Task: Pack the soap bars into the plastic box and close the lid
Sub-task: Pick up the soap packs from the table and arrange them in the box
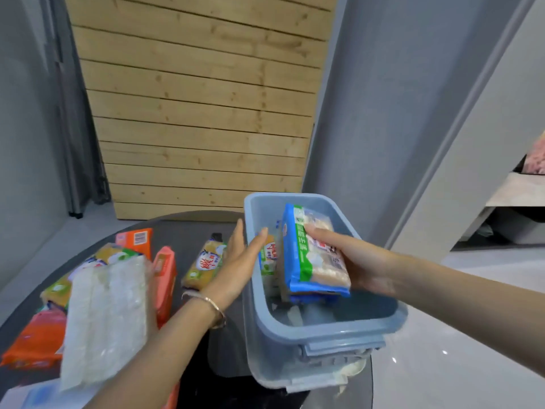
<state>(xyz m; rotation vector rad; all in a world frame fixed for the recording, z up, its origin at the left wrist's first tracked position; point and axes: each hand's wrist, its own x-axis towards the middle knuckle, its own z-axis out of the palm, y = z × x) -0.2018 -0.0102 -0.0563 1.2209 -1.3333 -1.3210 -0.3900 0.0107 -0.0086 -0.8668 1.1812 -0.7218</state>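
A translucent blue-rimmed plastic box point(330, 329) stands open on the dark round table, lid off. My right hand point(354, 258) grips a blue-and-green soap pack point(312, 255) inside the box's opening, tilted on edge. Another soap pack point(269, 255) stands inside against the left wall. My left hand point(239, 258) presses flat, fingers straight, against the box's left wall from outside. More soap packs lie on the table to the left: a yellow one point(203, 261), a salmon one point(165, 278), orange ones point(135, 239), and a clear white pack point(109, 317).
The dark round table point(188, 228) ends just beyond the packs. A wooden slatted panel point(200, 98) and grey walls stand behind. To the right lies a glossy white floor point(460, 364) with a low shelf. A pale blue-white sheet point(44, 394) shows at the bottom left.
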